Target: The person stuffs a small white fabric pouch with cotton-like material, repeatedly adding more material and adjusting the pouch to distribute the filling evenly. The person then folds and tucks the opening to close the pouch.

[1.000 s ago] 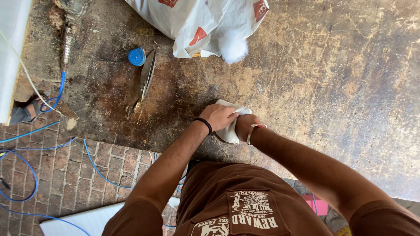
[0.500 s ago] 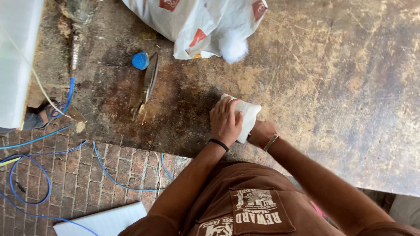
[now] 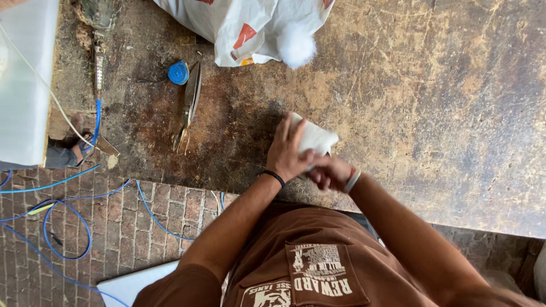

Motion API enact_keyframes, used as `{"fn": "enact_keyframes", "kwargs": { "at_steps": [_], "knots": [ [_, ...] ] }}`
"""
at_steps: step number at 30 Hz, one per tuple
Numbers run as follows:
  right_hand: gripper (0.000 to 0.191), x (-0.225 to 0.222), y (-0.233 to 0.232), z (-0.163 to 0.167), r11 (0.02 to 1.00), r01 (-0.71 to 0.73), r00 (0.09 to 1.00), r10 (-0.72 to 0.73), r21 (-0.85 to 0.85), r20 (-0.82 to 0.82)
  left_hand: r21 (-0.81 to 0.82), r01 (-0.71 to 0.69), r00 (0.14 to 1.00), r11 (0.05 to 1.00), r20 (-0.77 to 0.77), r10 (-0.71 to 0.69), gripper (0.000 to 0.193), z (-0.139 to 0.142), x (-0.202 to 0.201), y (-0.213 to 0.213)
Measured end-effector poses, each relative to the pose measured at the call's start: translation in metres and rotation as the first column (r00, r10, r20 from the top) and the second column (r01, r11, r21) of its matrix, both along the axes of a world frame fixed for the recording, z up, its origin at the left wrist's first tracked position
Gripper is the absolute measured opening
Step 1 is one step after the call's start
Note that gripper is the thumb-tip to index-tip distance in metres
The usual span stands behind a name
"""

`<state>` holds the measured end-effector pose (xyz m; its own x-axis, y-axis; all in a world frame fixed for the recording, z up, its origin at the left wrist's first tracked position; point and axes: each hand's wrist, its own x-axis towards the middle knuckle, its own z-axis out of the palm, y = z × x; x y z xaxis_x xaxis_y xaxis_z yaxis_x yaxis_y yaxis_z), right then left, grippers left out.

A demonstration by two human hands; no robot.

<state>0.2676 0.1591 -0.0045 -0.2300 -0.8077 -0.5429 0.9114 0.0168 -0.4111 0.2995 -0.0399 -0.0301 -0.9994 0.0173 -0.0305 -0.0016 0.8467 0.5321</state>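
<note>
Worn, stained wooden tabletop (image 3: 443, 113) fills most of the view, with brick floor (image 3: 114, 227) and loose blue cable (image 3: 62, 227) below its near edge. At the far edge lies a white plastic bag (image 3: 239, 23) with red markings and a white fluffy tuft (image 3: 296, 44) at its side. Left of centre: long metal shears (image 3: 189, 105), shut, with a small blue round thing (image 3: 178, 73) beside the tip. Near edge, centre: small white padded piece (image 3: 315, 138) resting on the tabletop. Left hand (image 3: 291, 152) lies flat over it, fingers extended and pressing down. Right hand (image 3: 331, 172) curled, fingertips pinching its near corner. Judged state: piece stuffed and held; whether its edge is closed cannot be told.
</note>
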Motion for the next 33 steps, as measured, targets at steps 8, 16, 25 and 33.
{"fn": "enact_keyframes", "kwargs": {
  "at_steps": [8,16,25,33],
  "knots": [
    [0.013,0.024,-0.002,-0.041,0.857,0.331,0.875,-0.122,-0.395,0.469,0.042,0.088,0.994,0.995,-0.073,-0.085,0.092,0.017,0.010,-0.010],
    [0.017,0.055,0.022,0.001,0.900,0.427,0.901,-0.431,0.087,0.036,0.014,0.045,0.997,0.999,-0.056,-0.044,0.094,0.024,0.009,0.007],
    [0.020,0.026,-0.004,-0.013,0.913,0.326,0.900,-0.220,-0.247,0.377,0.103,0.045,0.990,0.994,0.131,-0.059,0.096,0.020,0.007,-0.005],
    [0.025,0.027,0.007,-0.013,0.913,0.350,0.922,-0.376,0.211,0.094,-0.356,0.186,0.980,0.916,0.004,-0.197,0.067,0.033,0.015,0.021]
  ]
}}
